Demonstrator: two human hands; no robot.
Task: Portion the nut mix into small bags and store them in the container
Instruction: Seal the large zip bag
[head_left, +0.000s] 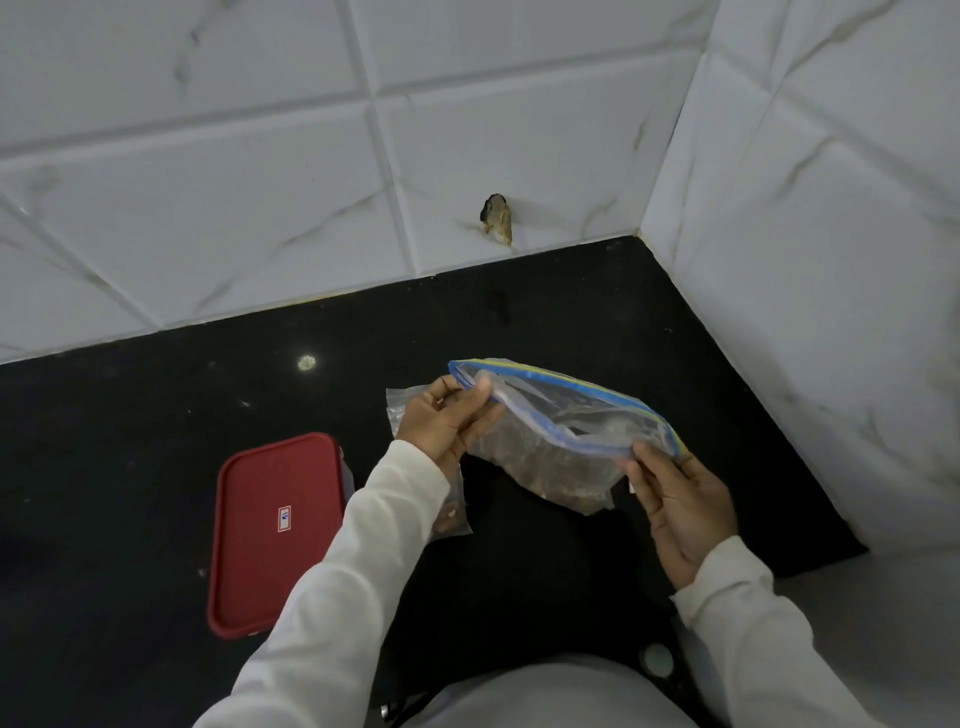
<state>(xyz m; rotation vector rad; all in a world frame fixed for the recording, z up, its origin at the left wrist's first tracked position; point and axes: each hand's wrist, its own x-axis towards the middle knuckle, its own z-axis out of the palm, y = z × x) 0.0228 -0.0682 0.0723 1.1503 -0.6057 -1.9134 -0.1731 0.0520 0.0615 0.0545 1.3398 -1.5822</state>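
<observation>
Head view: black polished stone counter (156, 467) fills the lower frame, bounded by white marble-look tiled walls (208, 182) at the back and on the right, meeting in a corner at upper right. Broad bare counter lies to the left and behind the container; the right side is tighter, hemmed by the wall. One rectangular container with a red plastic lid (278, 532) sits closed on the counter at left, near the left forearm. One large clear zip bag with a blue-and-yellow seal strip (561, 415) is held above the counter centre, its mouth gaping open, brown nut mix (540, 462) slumped in its bottom. Left hand (449, 421) pinches the bag's left end, thumb over the rim. Right hand (678, 499) pinches the right end of the strip between thumb and fingers. Small clear plastic bags (400, 410) lie under the left hand; count unclear, at least one holding some nuts by the wrist.
</observation>
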